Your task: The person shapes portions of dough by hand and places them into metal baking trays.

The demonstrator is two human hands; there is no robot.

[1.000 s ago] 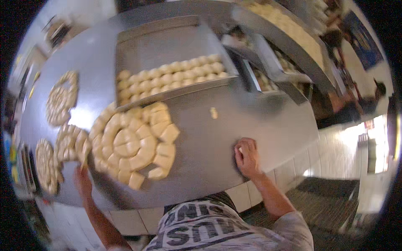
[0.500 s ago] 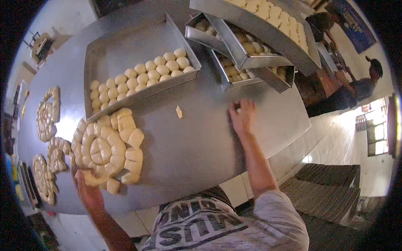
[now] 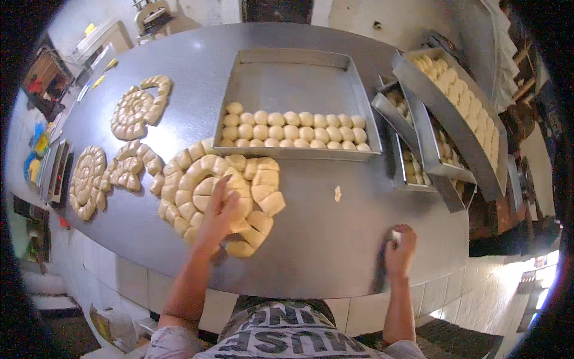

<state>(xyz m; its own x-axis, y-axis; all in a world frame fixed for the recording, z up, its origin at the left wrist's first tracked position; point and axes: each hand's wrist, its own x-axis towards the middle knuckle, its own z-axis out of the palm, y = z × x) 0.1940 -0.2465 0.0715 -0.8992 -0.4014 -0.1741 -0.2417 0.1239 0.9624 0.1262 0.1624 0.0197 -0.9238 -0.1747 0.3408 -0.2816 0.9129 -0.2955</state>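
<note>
Firstly, at the far left of the steel counter (image 3: 335, 251) lie smaller rings of cut dough pieces (image 3: 89, 179). Next, the left hand (image 3: 218, 215) rests with open, spread fingers on the big spiral of dough pieces (image 3: 215, 194) — palm down, touching it. Behind stands a metal tray (image 3: 296, 90) with rows of dough balls (image 3: 293, 131). Further right, the right hand (image 3: 399, 250) is closed on a small dough piece (image 3: 396, 237) near the counter's front edge — stacked trays (image 3: 448, 113) stand beyond.

A bakery's work kitchen: a big steel table (image 3: 335, 239) under the hands, cut dough pieces (image 3: 197, 185) beneath the left hand (image 3: 218, 218), a metal tray (image 3: 296, 78) of dough balls beyond it, stacked trays (image 3: 442, 119) past the right hand (image 3: 399, 251), tiled counter base
</note>
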